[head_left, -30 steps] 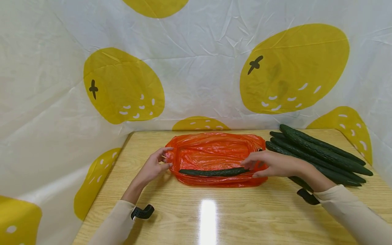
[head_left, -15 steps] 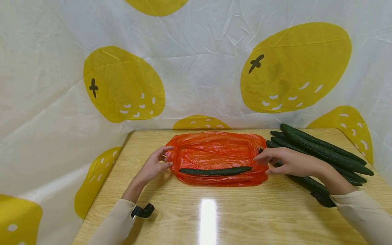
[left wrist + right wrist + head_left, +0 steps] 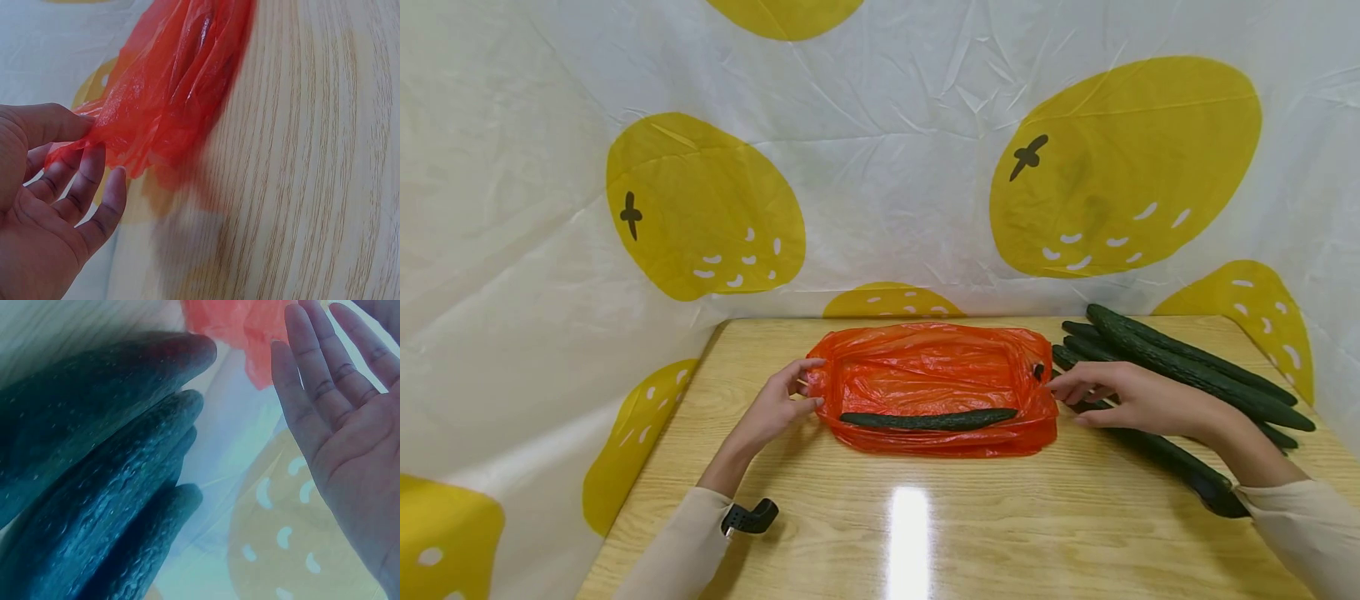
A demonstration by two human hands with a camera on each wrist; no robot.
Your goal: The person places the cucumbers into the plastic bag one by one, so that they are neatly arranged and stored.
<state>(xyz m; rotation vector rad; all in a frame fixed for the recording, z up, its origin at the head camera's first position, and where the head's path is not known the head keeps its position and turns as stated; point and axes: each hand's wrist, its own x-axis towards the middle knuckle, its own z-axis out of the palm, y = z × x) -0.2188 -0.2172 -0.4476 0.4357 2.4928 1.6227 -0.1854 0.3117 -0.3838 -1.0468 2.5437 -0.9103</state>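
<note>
A red plastic bag (image 3: 925,371) lies spread on the table, and one cucumber (image 3: 928,419) rests lengthwise along its near side. My left hand (image 3: 778,404) is at the bag's left end; in the left wrist view, the thumb and fingers of that hand (image 3: 69,181) pinch the thin plastic edge. Beside the bag's right end is my right hand (image 3: 1131,400), holding nothing. The right wrist view shows that hand (image 3: 350,406) with its fingers nearly straight, near the red plastic (image 3: 250,331). Its forearm partly hides a pile of dark green cucumbers (image 3: 1187,367).
The cucumber pile fills the table's back right, with one cucumber (image 3: 1180,462) angled toward the front. The wooden table (image 3: 820,533) meets a white cloth (image 3: 895,208) with yellow fruit prints at the back and left. A black wristband (image 3: 751,518) sits on the left wrist.
My right hand has moved right, away from the cucumber in the bag, to the bag's right end and over the pile. The left hand has stayed in place.
</note>
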